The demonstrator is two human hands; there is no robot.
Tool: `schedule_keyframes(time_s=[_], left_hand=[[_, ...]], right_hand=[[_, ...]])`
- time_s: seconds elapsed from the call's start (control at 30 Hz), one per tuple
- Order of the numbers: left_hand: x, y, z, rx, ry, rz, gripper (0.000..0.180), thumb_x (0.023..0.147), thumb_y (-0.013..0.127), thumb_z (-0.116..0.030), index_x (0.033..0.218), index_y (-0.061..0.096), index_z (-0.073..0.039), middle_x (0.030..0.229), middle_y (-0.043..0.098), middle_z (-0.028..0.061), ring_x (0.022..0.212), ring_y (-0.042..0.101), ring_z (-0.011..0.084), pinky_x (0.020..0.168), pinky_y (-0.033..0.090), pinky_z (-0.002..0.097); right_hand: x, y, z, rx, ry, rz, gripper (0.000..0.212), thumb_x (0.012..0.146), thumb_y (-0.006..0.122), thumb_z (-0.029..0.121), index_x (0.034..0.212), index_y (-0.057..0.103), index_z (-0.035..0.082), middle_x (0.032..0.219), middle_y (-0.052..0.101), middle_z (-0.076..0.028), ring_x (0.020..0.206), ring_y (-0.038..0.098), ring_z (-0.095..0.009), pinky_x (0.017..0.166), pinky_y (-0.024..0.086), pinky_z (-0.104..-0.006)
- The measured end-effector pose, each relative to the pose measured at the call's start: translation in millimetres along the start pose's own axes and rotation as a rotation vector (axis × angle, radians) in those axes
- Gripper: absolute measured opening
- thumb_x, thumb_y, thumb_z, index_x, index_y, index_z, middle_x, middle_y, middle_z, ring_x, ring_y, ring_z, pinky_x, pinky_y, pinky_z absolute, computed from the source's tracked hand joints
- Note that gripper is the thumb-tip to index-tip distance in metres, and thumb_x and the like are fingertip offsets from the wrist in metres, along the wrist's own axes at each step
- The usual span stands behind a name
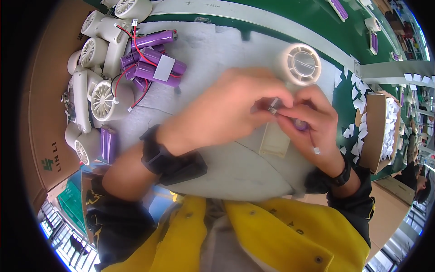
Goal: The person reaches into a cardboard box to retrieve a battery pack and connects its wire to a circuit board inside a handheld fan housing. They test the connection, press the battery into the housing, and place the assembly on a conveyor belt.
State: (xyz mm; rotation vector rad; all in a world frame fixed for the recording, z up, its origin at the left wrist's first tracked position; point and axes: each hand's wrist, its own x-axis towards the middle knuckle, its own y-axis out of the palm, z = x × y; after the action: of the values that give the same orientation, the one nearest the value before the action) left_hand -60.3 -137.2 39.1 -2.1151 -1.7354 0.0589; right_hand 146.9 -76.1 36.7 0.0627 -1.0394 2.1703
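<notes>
My left hand [226, 106] is closed in a pinch, its thumb and forefinger on a small metallic-looking piece [273, 105], partly hidden and blurred. My right hand [315, 120] meets it there, fingers curled round a purple battery [300, 124] of which only an end shows. From the right hand hangs a short lead with a white plug [316, 150]. Just beyond both hands lies a cream fan head [301, 65] with a round grille. A cream handle-shaped part [275, 141] shows below the hands; they hide whether it joins the fan head.
Purple battery packs [156, 68] with red and black wires lie at the upper left, beside heaped cream fan housings [103, 97]. A cardboard box [377, 131] of white slips stands at the right. Loose white slips [361, 133] are scattered on the green surface beside it.
</notes>
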Motion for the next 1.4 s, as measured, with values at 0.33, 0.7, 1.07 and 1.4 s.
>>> schedule_keyframes(time_s=[0.33, 0.7, 1.07, 1.4], left_hand=[[-0.9, -10.0, -1.6, -0.152, -0.176, 0.077, 0.031, 0.077, 0.065, 0.014, 0.103, 0.066, -0.003, 0.101, 0.063, 0.0061, 0.091, 0.062, 0.016, 0.077, 0.053, 0.0297], [-3.7, -8.1, -1.8, -0.368, -0.255, 0.148, 0.03, 0.08, 0.061, 0.014, 0.105, 0.062, -0.003, 0.102, 0.059, 0.0019, 0.093, 0.058, 0.0113, 0.079, 0.049, 0.0257], [0.3, -9.8, -4.7, -0.116, -0.092, 0.156, 0.014, 0.087, 0.075, -0.004, 0.094, 0.064, -0.001, 0.088, 0.058, 0.0033, 0.081, 0.056, 0.0113, 0.072, 0.047, 0.0252], [0.6, -13.0, -7.6, -0.452, -0.363, 0.148, 0.012, 0.087, 0.071, 0.003, 0.098, 0.066, 0.002, 0.095, 0.064, 0.0038, 0.087, 0.061, 0.0097, 0.077, 0.051, 0.0241]], right_hand=[[5.3, -12.7, 5.0, 0.084, 0.021, 0.124, 0.016, 0.08, 0.073, 0.002, 0.096, 0.071, 0.003, 0.095, 0.054, -0.008, 0.066, 0.058, -0.018, 0.055, 0.049, -0.0282], [1.4, -16.5, 11.7, -0.246, -0.129, 0.024, 0.011, 0.08, 0.07, 0.005, 0.09, 0.068, 0.004, 0.097, 0.056, -0.009, 0.06, 0.059, -0.02, 0.053, 0.051, -0.0304], [3.4, -14.2, 17.9, -0.365, -0.13, 0.085, 0.011, 0.079, 0.073, 0.006, 0.082, 0.063, 0.004, 0.089, 0.055, -0.008, 0.057, 0.059, -0.019, 0.05, 0.05, -0.0311], [2.9, -17.8, 7.0, 0.006, 0.019, -0.026, 0.014, 0.078, 0.08, 0.004, 0.09, 0.073, 0.004, 0.086, 0.055, -0.006, 0.054, 0.05, -0.013, 0.047, 0.04, -0.0268]])
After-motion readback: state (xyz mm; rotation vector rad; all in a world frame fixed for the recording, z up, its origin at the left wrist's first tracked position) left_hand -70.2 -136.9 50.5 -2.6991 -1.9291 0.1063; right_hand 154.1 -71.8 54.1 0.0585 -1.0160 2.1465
